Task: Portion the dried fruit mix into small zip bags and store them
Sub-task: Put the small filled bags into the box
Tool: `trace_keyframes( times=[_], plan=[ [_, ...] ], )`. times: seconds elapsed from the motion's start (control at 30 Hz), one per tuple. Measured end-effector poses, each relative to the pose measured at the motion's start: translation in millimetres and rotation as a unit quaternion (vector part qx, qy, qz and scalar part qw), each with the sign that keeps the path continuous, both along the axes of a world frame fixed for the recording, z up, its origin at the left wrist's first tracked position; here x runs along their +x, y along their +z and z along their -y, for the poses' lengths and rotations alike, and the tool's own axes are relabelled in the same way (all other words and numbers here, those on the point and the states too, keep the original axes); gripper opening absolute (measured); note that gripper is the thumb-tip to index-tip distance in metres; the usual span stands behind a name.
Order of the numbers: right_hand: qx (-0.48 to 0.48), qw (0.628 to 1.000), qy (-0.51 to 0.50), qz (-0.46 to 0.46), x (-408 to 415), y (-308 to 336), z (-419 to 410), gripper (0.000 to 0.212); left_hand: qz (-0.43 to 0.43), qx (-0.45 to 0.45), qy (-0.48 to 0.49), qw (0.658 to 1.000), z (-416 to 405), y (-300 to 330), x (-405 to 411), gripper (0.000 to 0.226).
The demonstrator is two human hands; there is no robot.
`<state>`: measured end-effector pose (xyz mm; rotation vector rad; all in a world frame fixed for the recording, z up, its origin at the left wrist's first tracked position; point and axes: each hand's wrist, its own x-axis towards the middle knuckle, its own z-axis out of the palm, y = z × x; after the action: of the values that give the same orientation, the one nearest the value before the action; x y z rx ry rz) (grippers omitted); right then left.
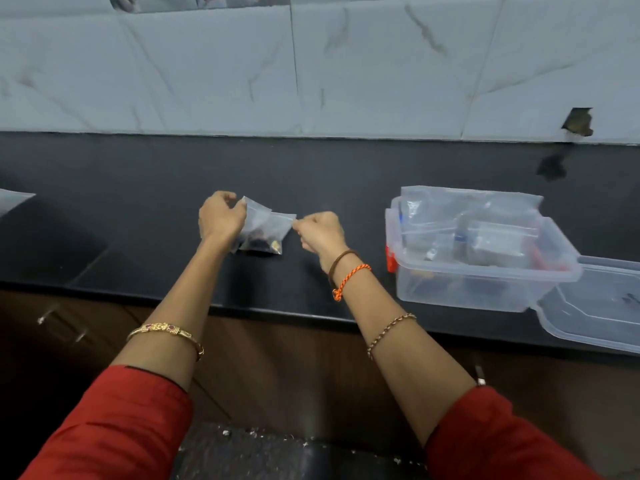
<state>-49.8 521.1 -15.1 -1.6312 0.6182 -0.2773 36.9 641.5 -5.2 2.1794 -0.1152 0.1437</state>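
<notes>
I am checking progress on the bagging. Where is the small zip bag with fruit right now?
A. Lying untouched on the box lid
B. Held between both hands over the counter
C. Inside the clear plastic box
B: the left hand and right hand pinch the zip bag by its top corners above the black counter, left of the clear plastic box.

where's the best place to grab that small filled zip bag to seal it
Pinch the small zip bag at the two ends of its top strip, left hand from the left, right hand from the right. The fruit sits at the bottom on the counter, so the upright top is flat and empty.
</notes>
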Motion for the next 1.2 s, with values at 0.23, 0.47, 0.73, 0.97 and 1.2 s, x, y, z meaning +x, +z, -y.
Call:
trace_keyframes(
  times=[0.23,0.47,0.73,0.97,1.2],
  plan=[
    [-0.071,0.994,-0.058,-0.062,49,-13,-32,0.04,-0.093,0.023,-0.045,0.994,-18,-20,62,0.055],
    [-0.06,0.992,-0.078,-0.079,65,-15,-26,0.04,-0.138,-0.043,-0.119,0.982,-17,-27,82,0.021],
    [-0.06,0.992,-0.093,0.054,35,24,-6,0.038,-0.038,-0.12,-0.206,0.971,5,36,50,0.029],
    [-0.129,0.954,-0.17,0.213,-35,88,55,0.033,0.013,-0.282,-0.261,0.923,64,101,-29,0.027],
    [-0.151,0.969,-0.131,0.146,-142,95,144,0.023,-0.008,-0.281,-0.316,0.906,136,90,-119,0.025]
  ],
)
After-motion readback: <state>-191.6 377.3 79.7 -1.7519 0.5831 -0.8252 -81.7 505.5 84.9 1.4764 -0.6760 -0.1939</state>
